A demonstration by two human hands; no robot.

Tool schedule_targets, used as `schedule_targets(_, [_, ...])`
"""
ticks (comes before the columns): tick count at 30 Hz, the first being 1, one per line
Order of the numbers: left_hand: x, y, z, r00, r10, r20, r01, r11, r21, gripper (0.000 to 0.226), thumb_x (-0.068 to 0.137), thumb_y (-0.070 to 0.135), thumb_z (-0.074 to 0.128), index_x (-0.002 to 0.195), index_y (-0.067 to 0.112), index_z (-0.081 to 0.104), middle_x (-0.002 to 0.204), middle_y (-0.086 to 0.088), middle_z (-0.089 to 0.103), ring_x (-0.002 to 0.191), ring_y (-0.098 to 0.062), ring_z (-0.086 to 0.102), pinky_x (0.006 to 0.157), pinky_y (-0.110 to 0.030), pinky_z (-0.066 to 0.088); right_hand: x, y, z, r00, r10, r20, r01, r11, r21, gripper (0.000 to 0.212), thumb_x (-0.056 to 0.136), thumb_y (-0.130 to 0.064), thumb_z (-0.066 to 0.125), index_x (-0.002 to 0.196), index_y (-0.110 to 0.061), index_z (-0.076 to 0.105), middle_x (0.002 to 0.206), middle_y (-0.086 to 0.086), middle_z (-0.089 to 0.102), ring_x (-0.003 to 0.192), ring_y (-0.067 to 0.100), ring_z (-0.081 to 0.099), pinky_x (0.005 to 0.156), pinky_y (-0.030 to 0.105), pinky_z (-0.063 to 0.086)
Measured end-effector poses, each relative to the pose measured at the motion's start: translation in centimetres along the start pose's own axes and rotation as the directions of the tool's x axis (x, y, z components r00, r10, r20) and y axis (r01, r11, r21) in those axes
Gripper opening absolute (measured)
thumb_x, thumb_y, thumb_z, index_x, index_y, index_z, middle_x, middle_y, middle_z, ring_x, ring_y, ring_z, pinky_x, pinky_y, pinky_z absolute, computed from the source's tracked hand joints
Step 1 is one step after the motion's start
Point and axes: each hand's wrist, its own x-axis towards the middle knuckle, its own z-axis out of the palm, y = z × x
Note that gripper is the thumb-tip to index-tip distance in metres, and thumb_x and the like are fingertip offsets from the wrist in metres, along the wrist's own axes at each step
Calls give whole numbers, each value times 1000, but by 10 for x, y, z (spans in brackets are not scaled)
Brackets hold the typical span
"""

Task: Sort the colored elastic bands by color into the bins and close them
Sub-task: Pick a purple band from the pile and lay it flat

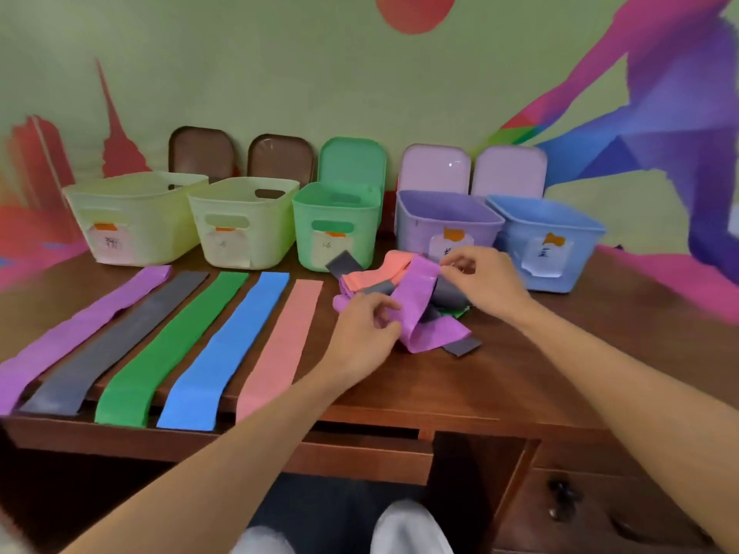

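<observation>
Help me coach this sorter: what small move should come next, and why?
Probably lift the purple band clear of the pile: both hands, left and right, already pinch it, and it drapes over grey and salmon bands.

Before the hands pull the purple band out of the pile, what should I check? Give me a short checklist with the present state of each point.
1. Both hands on the same band: ok. The left hand and the right hand both pinch the purple band.
2. Band free of the pile: not ok. Grey and salmon bands lie over and under it.
3. Bins open: ok. All five, from the left bin to the blue bin, stand open, lids leaning behind.
4. Which bin takes purple: cannot tell. The labels are too blurred to read.
5. Flat bands out of the way: ok. The five flat bands lie left of the pile.
</observation>
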Motion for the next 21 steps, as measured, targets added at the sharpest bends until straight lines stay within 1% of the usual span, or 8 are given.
schedule_targets(5, [13,-4,28,975,-139,-176,118,985,-125,25,81,10,58,104,18,60,100,-1,50,93,-16,52,82,-27,47,-11,44,24,991,97,-93,-81,983,164,8,88,-19,64,92,-18,71,86,-5,67,81,7,59,72,12,37])
schedule_targets(7, [17,-7,29,957,-191,-218,158,974,-160,20,80,13,57,98,22,58,103,-2,50,98,-19,54,86,-36,52,-8,49,34,986,106,-126,-77,973,217,7,88,-21,63,89,-22,69,84,-5,69,79,7,61,72,16,41])
schedule_targets(9, [18,-8,29,953,-226,-202,191,965,-177,20,81,14,56,98,25,55,107,-2,51,97,-15,54,84,-34,53,-3,52,43,977,113,-183,-63,963,262,7,88,-24,60,85,-26,67,81,-4,70,80,10,64,75,24,48])
schedule_targets(12, [18,-9,31,970,-216,-113,200,970,-136,20,84,16,55,102,25,56,109,-3,53,89,-8,54,72,-20,46,-1,54,49,963,127,-238,-62,963,263,8,88,-33,58,86,-29,65,80,-2,71,81,17,66,79,34,52])
schedule_targets(14, [18,-11,32,972,-226,-67,220,972,-84,20,83,23,56,103,27,58,110,-5,52,92,-14,55,75,-24,45,-3,53,47,955,89,-282,-28,976,215,9,89,-32,58,92,-28,65,82,0,72,81,20,66,77,35,52])
schedule_targets(16, [20,-14,33,970,-238,-53,234,969,-75,21,81,26,57,102,28,58,111,-6,54,96,-17,56,83,-32,49,-3,47,41,947,-8,-322,58,987,148,12,89,-23,59,98,-20,67,90,2,72,83,21,65,77,32,50])
schedule_targets(19, [19,-15,32,969,-242,-44,238,967,-88,25,81,23,57,107,24,59,110,-4,58,99,-16,57,88,-35,50,13,39,41,965,-106,-240,125,990,68,20,89,-18,60,106,-13,68,105,3,71,94,21,65,83,34,52])
schedule_targets(21, [18,-15,31,967,-253,-40,247,962,-113,24,83,21,57,107,23,59,110,-3,59,100,-16,57,88,-34,50,26,33,46,994,-24,-105,26,1000,16,26,90,-23,58,112,-10,65,114,7,68,104,26,62,88,40,51])
